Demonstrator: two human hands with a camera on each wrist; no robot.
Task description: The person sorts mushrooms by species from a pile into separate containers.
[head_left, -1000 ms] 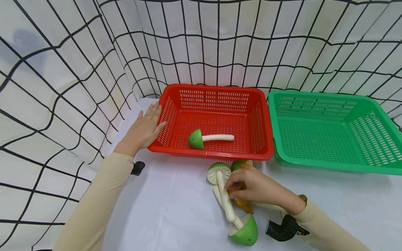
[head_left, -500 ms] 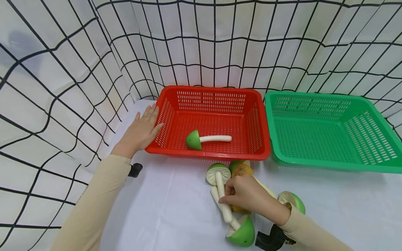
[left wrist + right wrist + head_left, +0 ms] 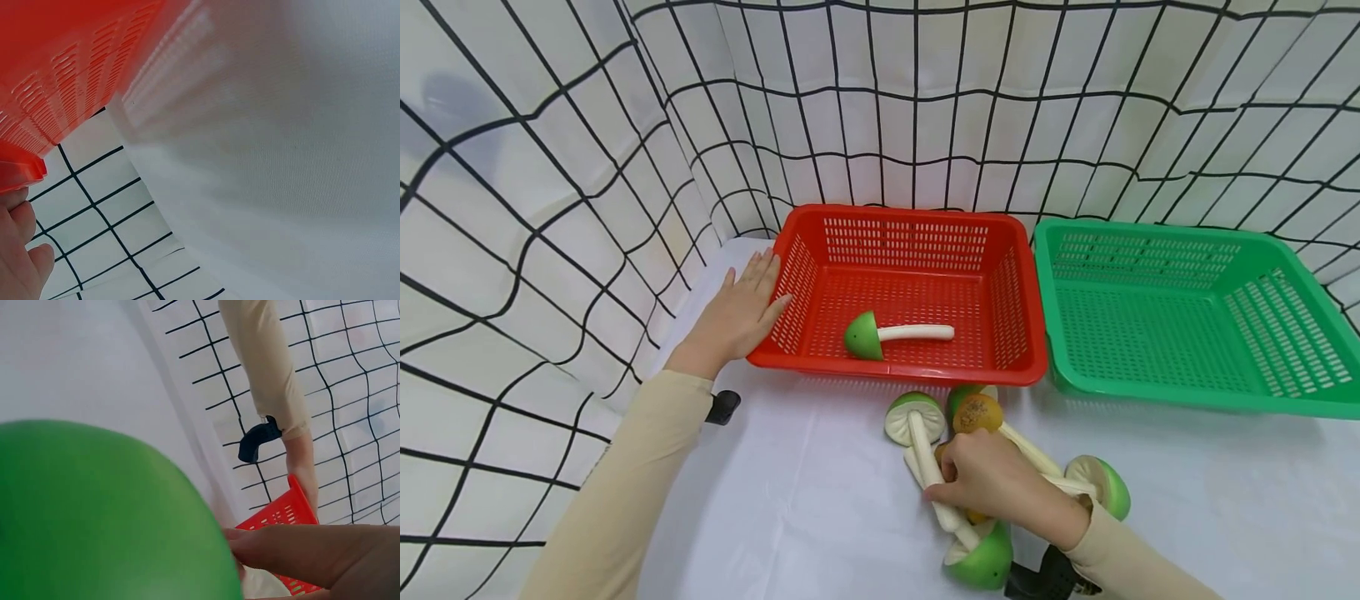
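Observation:
My right hand (image 3: 992,483) sits on a pile of toy mushrooms on the white table, fingers curled round a white stem (image 3: 928,467) whose green cap (image 3: 914,416) lies toward the red basket. A brown-capped mushroom (image 3: 977,412) and two more green caps (image 3: 979,560) (image 3: 1101,485) lie around the hand. In the right wrist view a green cap (image 3: 106,512) fills the frame beside my fingers (image 3: 300,553). My left hand (image 3: 739,312) rests flat against the left wall of the red basket (image 3: 910,218). One green mushroom (image 3: 887,334) lies inside the red basket.
A green basket (image 3: 1187,229) stands right of the red one with nothing in it. A white cloth with black grid lines (image 3: 587,167) walls the left and back. White table surface (image 3: 790,500) lies between my arms.
My right hand has slid down and toward me along the pile and closed round the white stem. The brown cap and a green cap on the right are uncovered. My left hand stays put.

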